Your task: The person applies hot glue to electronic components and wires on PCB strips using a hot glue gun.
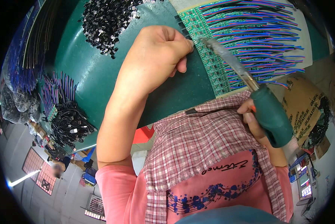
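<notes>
By the tabletop's point(186, 87) near edge, at right, the right grip point(249, 116) is clasping a green-handled soldering iron point(274, 117), its tip pointing across the wired circuit boards point(213, 63). Just left of them, the left grip point(160, 54) is curling, thumb and fingers bunching together; whether they're pinching anything, I cannot tell! Black connectors point(104, 28) are lying far left.

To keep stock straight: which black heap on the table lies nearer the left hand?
The heap of small black parts, up-left of the left hand; the heap of black cables lies farther off, lower left.
</notes>
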